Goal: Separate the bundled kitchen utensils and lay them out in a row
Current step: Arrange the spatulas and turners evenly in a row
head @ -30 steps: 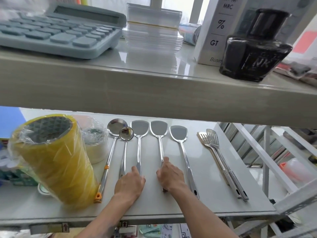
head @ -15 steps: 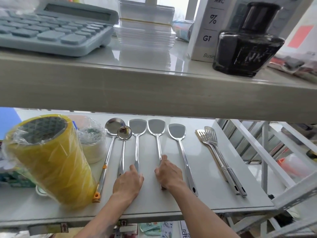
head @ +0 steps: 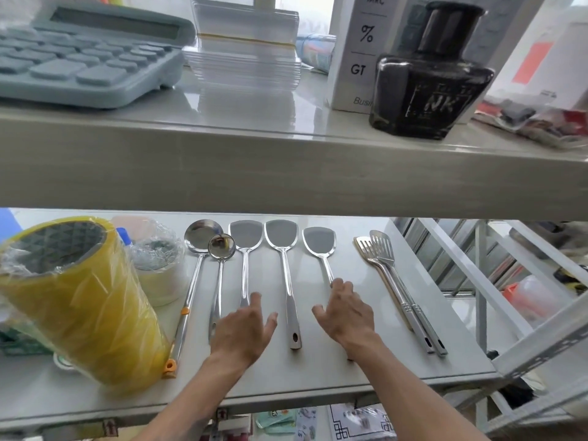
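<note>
Shiny steel utensils [head: 288, 281] lie in a row; left hand [head: 243, 332] and right hand [head: 348, 313] spread, seemingly empty.

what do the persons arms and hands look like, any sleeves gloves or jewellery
Both forearms are bare right to the bottom edge of the picture; no sleeve shows. The left hand and the right hand wear no gloves, and no ring, watch or bracelet shows on the backs of the hands or the wrists. Fingernails look short and unpainted.
</note>
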